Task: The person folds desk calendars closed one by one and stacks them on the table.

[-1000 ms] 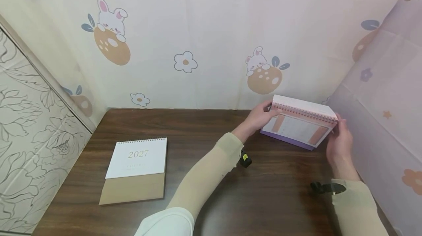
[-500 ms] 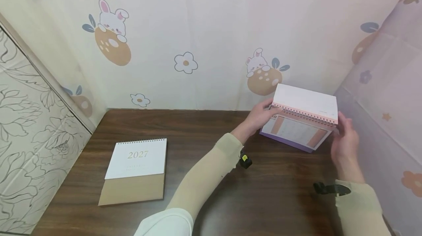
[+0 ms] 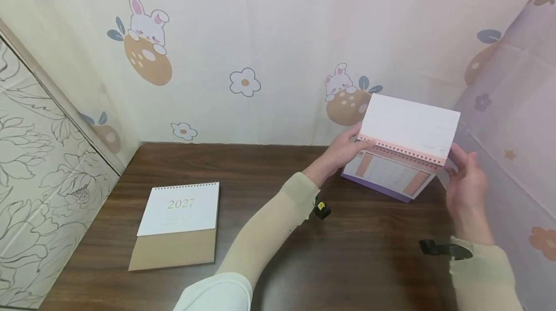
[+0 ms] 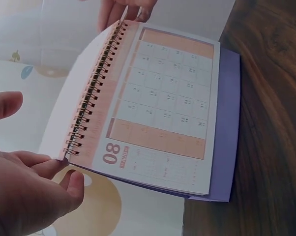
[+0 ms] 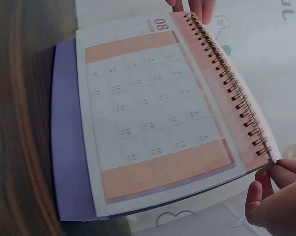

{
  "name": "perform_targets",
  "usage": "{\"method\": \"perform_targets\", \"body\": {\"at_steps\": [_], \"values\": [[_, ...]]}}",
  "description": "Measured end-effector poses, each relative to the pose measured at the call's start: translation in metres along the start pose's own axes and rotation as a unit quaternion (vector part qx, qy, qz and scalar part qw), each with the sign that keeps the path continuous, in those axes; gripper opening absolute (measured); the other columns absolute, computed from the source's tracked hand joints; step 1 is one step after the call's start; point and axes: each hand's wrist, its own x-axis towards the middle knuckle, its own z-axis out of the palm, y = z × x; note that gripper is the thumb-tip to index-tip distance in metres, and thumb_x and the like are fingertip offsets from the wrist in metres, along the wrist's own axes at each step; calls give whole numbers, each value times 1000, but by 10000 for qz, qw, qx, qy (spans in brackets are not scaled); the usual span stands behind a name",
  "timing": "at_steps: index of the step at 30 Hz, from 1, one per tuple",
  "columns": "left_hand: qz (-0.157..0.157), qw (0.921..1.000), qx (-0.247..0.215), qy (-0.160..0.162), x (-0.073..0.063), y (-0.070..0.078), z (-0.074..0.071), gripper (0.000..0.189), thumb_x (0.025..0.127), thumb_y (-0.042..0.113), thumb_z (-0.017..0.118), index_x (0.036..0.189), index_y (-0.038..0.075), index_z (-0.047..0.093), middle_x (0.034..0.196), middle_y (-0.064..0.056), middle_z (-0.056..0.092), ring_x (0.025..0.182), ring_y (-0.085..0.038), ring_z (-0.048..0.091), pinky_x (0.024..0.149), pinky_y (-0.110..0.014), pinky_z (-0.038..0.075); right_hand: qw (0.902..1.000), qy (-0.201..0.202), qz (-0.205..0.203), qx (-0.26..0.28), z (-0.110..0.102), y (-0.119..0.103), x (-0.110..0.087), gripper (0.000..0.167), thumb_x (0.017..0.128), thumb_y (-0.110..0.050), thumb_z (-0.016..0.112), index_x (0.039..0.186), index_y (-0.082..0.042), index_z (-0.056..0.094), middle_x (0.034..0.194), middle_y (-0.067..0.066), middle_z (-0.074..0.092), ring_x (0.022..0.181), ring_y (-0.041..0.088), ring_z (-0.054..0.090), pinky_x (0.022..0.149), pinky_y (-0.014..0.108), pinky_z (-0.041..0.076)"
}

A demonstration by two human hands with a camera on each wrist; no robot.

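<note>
A spiral-bound desk calendar (image 3: 388,173) with a purple base stands at the table's back right, its August page facing front. Behind the spiral, a white page (image 3: 410,125) slants up and back. At the calendar's left top corner, my left hand (image 3: 336,156) pinches the edge by the rings. My right hand (image 3: 466,188) is at the opposite top corner; in the right wrist view its fingers (image 5: 266,179) pinch the corner by the last ring. The left wrist view shows "08" and the date grid on the August page (image 4: 158,98).
A second desk calendar (image 3: 180,209), white with "2027" over a tan base, sits at the left of the brown wooden table (image 3: 269,185). Patterned curtain (image 3: 260,35) hangs along the back, and a right-hand curtain (image 3: 512,132) is close beside my right hand.
The white page at the calendar's top has swung up and back, so more of its face shows. My right hand has shifted a little right and down; my left hand has barely moved.
</note>
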Motion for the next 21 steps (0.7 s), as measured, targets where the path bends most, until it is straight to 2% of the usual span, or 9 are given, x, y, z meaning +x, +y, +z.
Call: {"method": "perform_targets", "body": {"at_steps": [4, 9, 12, 14, 18, 21], "values": [[100, 9999, 9, -3, -2, 5, 0, 61, 96, 35, 64, 152, 37, 40, 151, 17, 43, 139, -9, 38, 114, -46, 28, 9998, 128, -152, 16, 6, -3, -1, 50, 108, -33, 33, 140, -1, 54, 143, 5, 54, 132, 7, 42, 101, 23, 24], [301, 9995, 89, -7, -5, 14, 0, 67, 96, 34, 65, 155, 36, 33, 153, 18, 39, 138, -7, 38, 112, -39, 31, 9984, 290, -416, -256, 15, -7, -5, 47, 108, -30, 38, 139, 1, 54, 140, 8, 55, 130, 8, 43, 96, 22, 28], [431, 9990, 106, 5, -8, 18, 1, 71, 96, 33, 65, 156, 37, 28, 154, 19, 36, 139, -5, 36, 113, -37, 30, 9975, 411, -490, -313, 21, -10, -8, 45, 108, -28, 40, 138, 2, 55, 139, 9, 55, 129, 9, 43, 94, 21, 30], [456, 9989, 75, 13, -10, 21, 1, 74, 96, 32, 65, 158, 34, 25, 157, 18, 32, 142, -4, 31, 115, -36, 27, 9971, 475, -489, -329, 24, -11, -11, 44, 108, -28, 39, 138, 1, 56, 139, 8, 54, 128, 9, 43, 93, 21, 30], [441, 9990, 96, 18, -13, 23, 0, 78, 97, 31, 66, 160, 25, 20, 161, 14, 24, 145, -3, 22, 116, -32, 22, 9961, 720, -505, 60, 28, -11, -16, 41, 107, -22, 44, 136, 3, 57, 138, 9, 54, 124, 11, 45, 92, 22, 31], [398, 9991, 167, 17, -16, 23, 1, 78, 97, 33, 65, 160, 21, 21, 162, 11, 23, 145, -3, 22, 115, -29, 23, 9926, 978, -522, 489, 31, -9, -18, 36, 105, -17, 49, 134, 4, 58, 136, 10, 54, 120, 12, 45, 89, 22, 33]]}}
